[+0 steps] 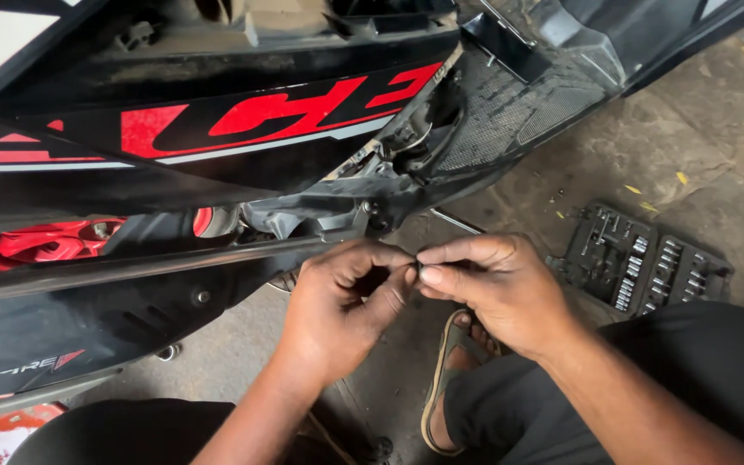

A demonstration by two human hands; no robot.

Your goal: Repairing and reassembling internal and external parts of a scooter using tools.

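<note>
My left hand [342, 306] and my right hand [492, 288] meet in the middle of the view, fingertips pinched together around something very small that I cannot make out. They hover just below the rear underside of a black motorcycle [217, 129] with red lettering and a white stripe on its body panel. A dark mounting bracket [337, 215] with a bolt sits right above my left hand's fingers. A long dark bar [131, 267] runs left from there.
An open black socket set case [639, 267] with chrome sockets lies on the concrete floor [699, 129] to the right. A red wheel part [36, 243] shows at left. My sandalled foot [454, 379] and dark trousers fill the bottom.
</note>
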